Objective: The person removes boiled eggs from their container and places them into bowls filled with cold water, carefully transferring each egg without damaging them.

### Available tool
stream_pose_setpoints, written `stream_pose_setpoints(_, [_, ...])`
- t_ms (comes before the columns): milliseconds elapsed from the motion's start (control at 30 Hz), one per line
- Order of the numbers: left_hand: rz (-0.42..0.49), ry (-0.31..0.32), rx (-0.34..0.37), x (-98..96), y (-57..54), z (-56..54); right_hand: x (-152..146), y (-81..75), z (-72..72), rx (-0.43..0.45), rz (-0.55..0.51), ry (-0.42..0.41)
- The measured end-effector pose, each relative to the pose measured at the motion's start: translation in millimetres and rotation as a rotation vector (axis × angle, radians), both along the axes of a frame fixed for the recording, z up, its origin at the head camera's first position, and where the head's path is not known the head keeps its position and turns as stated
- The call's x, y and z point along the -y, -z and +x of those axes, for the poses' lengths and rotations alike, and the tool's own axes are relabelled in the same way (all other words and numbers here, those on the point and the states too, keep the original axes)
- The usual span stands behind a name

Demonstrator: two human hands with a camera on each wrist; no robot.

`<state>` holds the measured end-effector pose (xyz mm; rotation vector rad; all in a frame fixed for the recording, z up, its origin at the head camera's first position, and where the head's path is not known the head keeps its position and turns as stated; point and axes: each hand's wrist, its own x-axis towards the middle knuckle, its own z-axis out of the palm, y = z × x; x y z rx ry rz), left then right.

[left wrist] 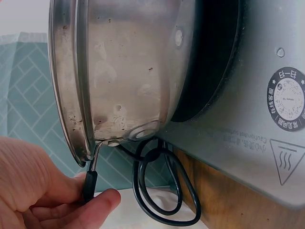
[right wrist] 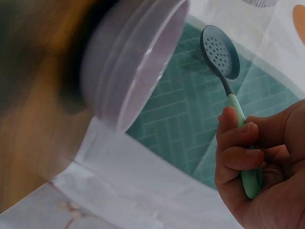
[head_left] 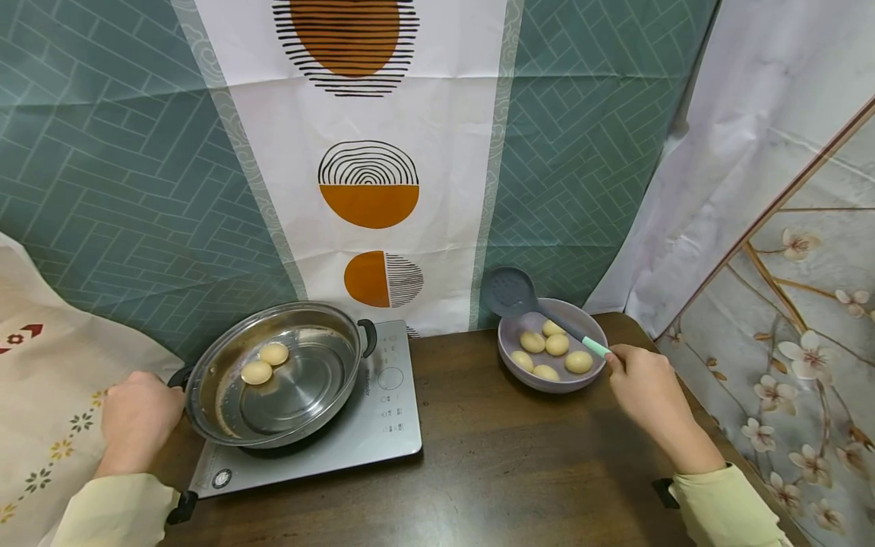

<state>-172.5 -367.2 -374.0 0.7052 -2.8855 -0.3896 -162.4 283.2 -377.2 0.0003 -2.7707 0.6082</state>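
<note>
My left hand [head_left: 140, 414] grips the black side handle [left wrist: 90, 185] of a wide steel pot [left wrist: 128, 67], thumb and fingers closing round it. Inside the pot lie two pale yellow ovals [head_left: 257, 372], like small peeled potatoes or eggs; I cannot tell which. With my right hand [head_left: 649, 391] I hold a slotted spoon, its green handle [right wrist: 248, 167] wrapped by my fingers. The spoon's dark grey perforated head [right wrist: 220, 51] hangs above the far left rim of a lilac bowl [head_left: 547, 385]. Several similar yellow ovals [head_left: 578, 362] lie in that bowl; the right wrist view shows only its outside.
Beneath the pot is a silver induction cooker [head_left: 383, 425] on a brown wooden table [head_left: 492, 456]. A looped black cord [left wrist: 190, 200] hangs beside the cooker. Patterned cloths [head_left: 588, 152] stand behind, and a flowered cloth [head_left: 786, 365] borders the right side.
</note>
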Motion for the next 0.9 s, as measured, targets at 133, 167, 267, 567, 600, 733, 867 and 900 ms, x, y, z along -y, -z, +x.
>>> stream_pose_setpoints(133, [-0.009,-0.006,0.007,0.4,-0.4,0.0,18,-7.1,-8.4,-0.019,-0.014,-0.027])
stream_pose_setpoints(167, [-0.010,-0.007,0.009,0.8,-0.2,-0.3,24,-9.2,-10.6,-0.018,-0.019,-0.034])
stream_pose_setpoints(267, [-0.016,-0.008,0.014,2.0,0.5,-0.8,42,-15.8,-16.9,-0.008,-0.045,-0.068])
stream_pose_setpoints(567, [-0.006,0.002,0.006,4.5,4.1,-0.1,100,-31.2,-31.1,-0.071,-0.041,-0.170])
stream_pose_setpoints(600, [-0.004,-0.001,0.004,4.1,4.1,0.1,106,-32.5,-32.4,-0.070,-0.036,-0.179])
stream_pose_setpoints(733, [0.008,0.010,-0.010,3.0,4.2,0.7,129,-35.9,-36.1,-0.066,-0.025,-0.204])
stream_pose_setpoints(867, [0.011,0.023,-0.027,1.8,3.7,1.7,149,-36.7,-37.0,-0.035,-0.036,-0.240])
stream_pose_setpoints(900, [0.013,0.024,-0.030,1.7,3.1,1.5,154,-36.3,-37.0,-0.026,-0.039,-0.251])
